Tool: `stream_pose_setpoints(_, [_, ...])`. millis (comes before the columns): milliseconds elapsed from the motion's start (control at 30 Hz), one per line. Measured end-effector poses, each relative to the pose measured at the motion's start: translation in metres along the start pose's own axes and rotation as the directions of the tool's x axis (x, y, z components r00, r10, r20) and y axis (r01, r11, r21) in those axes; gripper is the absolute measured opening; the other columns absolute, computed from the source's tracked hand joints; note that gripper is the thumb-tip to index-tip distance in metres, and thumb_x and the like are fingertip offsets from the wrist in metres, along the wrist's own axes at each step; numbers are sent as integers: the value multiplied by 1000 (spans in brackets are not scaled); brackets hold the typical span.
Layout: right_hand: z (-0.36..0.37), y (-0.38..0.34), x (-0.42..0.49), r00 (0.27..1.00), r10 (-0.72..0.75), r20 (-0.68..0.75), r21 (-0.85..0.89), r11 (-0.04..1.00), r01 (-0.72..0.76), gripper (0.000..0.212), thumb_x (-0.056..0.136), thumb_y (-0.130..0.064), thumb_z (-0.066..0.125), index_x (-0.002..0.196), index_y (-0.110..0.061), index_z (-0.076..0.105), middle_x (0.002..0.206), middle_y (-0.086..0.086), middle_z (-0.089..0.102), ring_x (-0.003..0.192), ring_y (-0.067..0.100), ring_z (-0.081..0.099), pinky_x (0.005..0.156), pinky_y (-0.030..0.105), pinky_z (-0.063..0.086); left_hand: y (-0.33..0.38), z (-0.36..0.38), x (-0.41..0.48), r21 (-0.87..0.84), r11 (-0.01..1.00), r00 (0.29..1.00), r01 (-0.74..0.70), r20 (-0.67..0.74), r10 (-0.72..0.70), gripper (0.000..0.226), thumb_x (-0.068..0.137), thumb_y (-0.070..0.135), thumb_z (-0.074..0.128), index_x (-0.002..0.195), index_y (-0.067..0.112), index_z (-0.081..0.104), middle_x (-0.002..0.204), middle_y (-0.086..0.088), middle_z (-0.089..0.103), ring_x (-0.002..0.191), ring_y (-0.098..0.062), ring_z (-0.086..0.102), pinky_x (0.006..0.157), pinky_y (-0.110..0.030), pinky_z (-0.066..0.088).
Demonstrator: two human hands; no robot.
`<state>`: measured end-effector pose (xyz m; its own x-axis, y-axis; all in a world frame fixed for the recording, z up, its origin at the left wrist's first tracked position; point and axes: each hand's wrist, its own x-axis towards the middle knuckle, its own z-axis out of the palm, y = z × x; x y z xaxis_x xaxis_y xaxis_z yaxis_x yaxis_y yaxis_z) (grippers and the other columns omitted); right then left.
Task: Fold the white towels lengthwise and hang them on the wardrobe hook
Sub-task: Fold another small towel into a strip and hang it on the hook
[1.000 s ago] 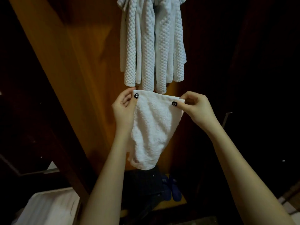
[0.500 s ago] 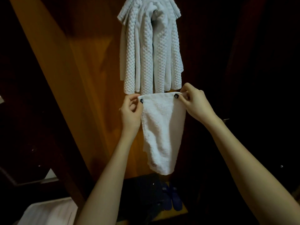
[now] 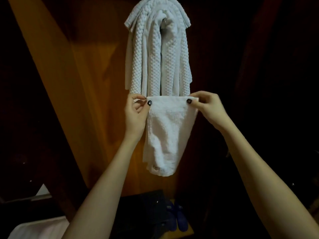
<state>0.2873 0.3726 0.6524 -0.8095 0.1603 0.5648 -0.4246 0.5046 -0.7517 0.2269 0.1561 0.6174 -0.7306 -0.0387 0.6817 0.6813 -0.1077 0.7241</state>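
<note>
A small white terry towel (image 3: 168, 133) hangs folded between my hands, its top edge stretched level. My left hand (image 3: 135, 114) pinches the towel's upper left corner, and my right hand (image 3: 208, 109) pinches the upper right corner. Directly above, several white waffle-weave towels (image 3: 158, 56) hang bunched from a point at the top of the wardrobe; the hook itself is hidden under them. The held towel's top edge sits just under their lower ends.
The wooden wardrobe panel (image 3: 82, 94) stands behind the towels. On the wardrobe floor below lie a dark folded item (image 3: 150, 206) and blue slippers (image 3: 177, 216). A white surface (image 3: 39, 228) shows at the bottom left. The right side is dark.
Both hands have lifted the terry towel up towards the hanging towels and drawn closer together, so the towel is narrower. The view has tilted upward, showing the top of the hung towels.
</note>
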Motion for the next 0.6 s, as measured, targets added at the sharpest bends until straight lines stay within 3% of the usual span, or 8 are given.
stream_pose_setpoints(67, [0, -1, 6, 998, 19, -59, 4, 1000, -19, 8, 90, -15, 66, 94, -11, 72, 81, -6, 70, 77, 8, 65, 67, 22, 50, 1, 3, 3, 50, 997, 998, -54, -26, 55, 30, 86, -5, 58, 89, 24, 50, 85, 14, 58, 72, -3, 57, 67, -17, 47])
stream_pose_setpoints(133, [7, 2, 11, 990, 144, 1, -416, 900, -131, 12, 90, -13, 60, 95, -6, 68, 87, 3, 67, 81, 20, 64, 70, 35, 53, -5, 12, 4, 258, 965, 996, 44, 67, -63, 25, 83, -11, 54, 85, 14, 50, 82, -2, 56, 69, -14, 52, 65, -25, 42])
stream_pose_setpoints(200, [16, 8, 13, 987, 163, -9, -625, 769, -133, 13, 90, -9, 53, 97, -2, 61, 95, 11, 65, 85, 29, 61, 75, 46, 54, -11, 19, 1, 445, 894, 985, 48, 128, -116, 20, 83, -8, 55, 85, 12, 53, 81, -8, 59, 69, -15, 52, 64, -23, 39])
stream_pose_setpoints(267, [19, 11, 11, 997, 40, -66, -533, 843, -70, 7, 93, -8, 49, 98, -3, 53, 95, 10, 63, 82, 23, 61, 69, 41, 52, -10, 19, 1, 359, 933, 989, 33, 121, -82, 21, 85, -4, 59, 87, 15, 50, 83, -4, 60, 72, -13, 56, 63, -18, 42])
stream_pose_setpoints(367, [11, 12, 5, 962, -184, -199, -307, 945, 117, 5, 97, -13, 53, 98, -9, 53, 81, -10, 57, 71, -4, 55, 60, 14, 41, -8, 12, 6, 80, 993, 994, 83, 62, -88, 25, 89, 1, 61, 91, 21, 47, 93, -9, 61, 84, -16, 62, 71, -19, 52])
stream_pose_setpoints(433, [12, 11, 3, 946, -247, -210, -308, 935, 176, 8, 96, -14, 56, 97, -7, 55, 75, -14, 53, 66, -6, 52, 57, 12, 38, -8, 13, 8, 122, 987, 993, 105, 45, -111, 22, 89, -2, 59, 95, 14, 45, 84, -11, 59, 70, -12, 57, 61, -13, 45])
stream_pose_setpoints(500, [16, 17, 2, 964, -194, -183, -334, 934, 125, 9, 95, -14, 58, 94, -5, 56, 70, -12, 51, 63, -5, 51, 55, 15, 36, -12, 16, 6, 236, 965, 990, 114, 49, -129, 22, 87, -5, 56, 97, 10, 43, 73, -6, 54, 58, -7, 48, 52, -10, 36])
stream_pose_setpoints(600, [15, 21, 2, 943, -213, -256, -296, 946, 134, 10, 94, -17, 62, 92, -8, 60, 71, -5, 57, 62, 0, 52, 55, 15, 38, -11, 16, 7, 163, 985, 994, 49, 86, -64, 24, 87, -6, 56, 95, 16, 51, 80, 3, 56, 67, -2, 54, 60, -11, 43])
